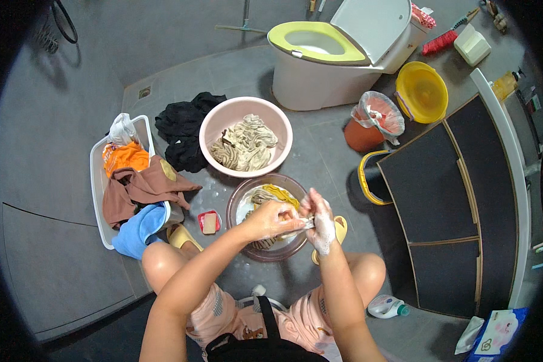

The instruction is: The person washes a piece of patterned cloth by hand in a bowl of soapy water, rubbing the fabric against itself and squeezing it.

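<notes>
Above a brown translucent basin (232, 217), my left hand (271, 220) pinches a wet, pale cloth (307, 223) between thumb and fingers. My right hand (320, 224), coated in suds at the palm and wrist, presses the cloth's other side with its fingers raised. In the basin, a mustard-yellow cloth (278, 192) and a striped garment (264, 243) sit in whitish, soapy water. Behind it stands a pale pink basin (284, 135) with crumpled cream laundry (253, 140). To the left, a bar of soap (210, 223) rests on a red dish (201, 220).
Dark clothes (181, 126) lie on the floor beside a white tub (97, 199) of laundry with a blue towel (138, 231). A toilet (321, 86), a lined red bin (362, 135), and a dark cabinet (434, 190) stand beyond. A detergent bottle (384, 307) lies at the right.
</notes>
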Available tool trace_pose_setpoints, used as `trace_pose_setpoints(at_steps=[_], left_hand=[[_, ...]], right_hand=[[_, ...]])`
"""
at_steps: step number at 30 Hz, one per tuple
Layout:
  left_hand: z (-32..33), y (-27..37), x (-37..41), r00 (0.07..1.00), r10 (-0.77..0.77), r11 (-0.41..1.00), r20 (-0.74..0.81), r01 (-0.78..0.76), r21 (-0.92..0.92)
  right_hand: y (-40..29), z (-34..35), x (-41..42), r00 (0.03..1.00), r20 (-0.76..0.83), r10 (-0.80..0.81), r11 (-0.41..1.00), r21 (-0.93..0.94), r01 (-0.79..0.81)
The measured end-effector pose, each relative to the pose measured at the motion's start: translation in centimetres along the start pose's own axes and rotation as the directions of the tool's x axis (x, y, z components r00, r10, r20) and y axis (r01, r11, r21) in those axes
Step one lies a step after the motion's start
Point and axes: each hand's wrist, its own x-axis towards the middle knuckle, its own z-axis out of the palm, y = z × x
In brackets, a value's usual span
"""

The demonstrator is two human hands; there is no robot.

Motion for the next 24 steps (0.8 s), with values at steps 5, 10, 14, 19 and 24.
trace_pose_setpoints(at_steps=[5, 10, 14, 19, 24], left_hand=[[-1.1, -0.6, 0.0, 0.982, 0.09, 0.981, -0.168, -0.117, -0.155], [-1.6, 0.3, 0.0, 0.962, 0.084, 0.965, -0.259, -0.143, -0.22], [-1.5, -0.6, 0.1, 0.922, 0.003, 0.935, -0.386, -0.139, -0.327], [-1.8, -0.4, 0.5, 0.87, 0.024, 0.931, -0.492, -0.199, -0.307], [-1.4, -0.1, 0.4, 0.894, -0.005, 0.937, -0.449, -0.153, -0.315]], right_hand=[[-0.6, -0.3, -1.3, 0.971, 0.197, 0.137, 0.976, -0.194, -0.098], [-2.3, 0.2, -1.8, 0.972, 0.229, -0.046, 0.993, -0.094, 0.069], [-2.7, 0.5, -2.6, 0.963, 0.269, 0.031, 0.978, -0.205, 0.026], [-3.2, -1.0, -2.2, 0.939, 0.343, 0.013, 0.995, -0.099, 0.022], [-3.2, 1.8, -3.1, 0.969, 0.237, 0.076, 0.99, 0.099, -0.102]])
